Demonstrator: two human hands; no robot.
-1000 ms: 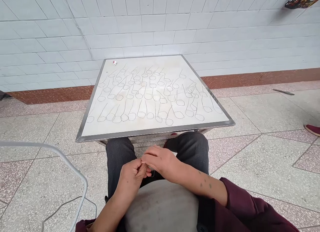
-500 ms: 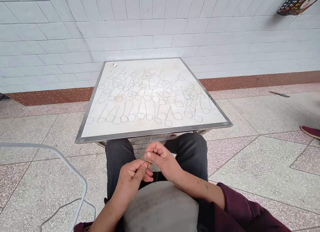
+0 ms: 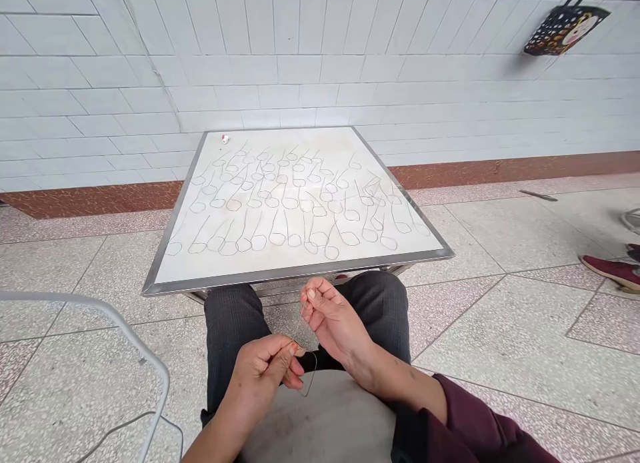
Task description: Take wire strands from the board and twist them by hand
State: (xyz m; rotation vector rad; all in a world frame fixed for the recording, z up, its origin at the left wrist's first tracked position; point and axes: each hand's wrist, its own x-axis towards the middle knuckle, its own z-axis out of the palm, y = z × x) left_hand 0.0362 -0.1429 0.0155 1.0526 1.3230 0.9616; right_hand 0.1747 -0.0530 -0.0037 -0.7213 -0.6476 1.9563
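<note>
A thin wire (image 3: 315, 373) runs between my two hands over my lap, and part of it hangs in a bent loop beside my left hand. My left hand (image 3: 267, 366) is closed, pinching the wire between thumb and forefinger. Higher and to the right, my right hand (image 3: 337, 320) pinches another stretch of the same wire at its fingertips. In front of my knees stands a white table (image 3: 260, 271) with a grey metal edge, and several thin wire pieces (image 3: 331, 252) with round loops lie spread over it.
A small red and white object (image 3: 225, 139) sits at the table's far left corner. A grey metal tube frame (image 3: 150, 356) stands at the left. A patterned bag (image 3: 565, 31) hangs on the wall. At the right is a red shoe (image 3: 613, 271).
My right hand has moved up and right, away from my left hand, drawing the wire between them. The camera view has tilted and shifted slightly, showing more of the bag and shoe.
</note>
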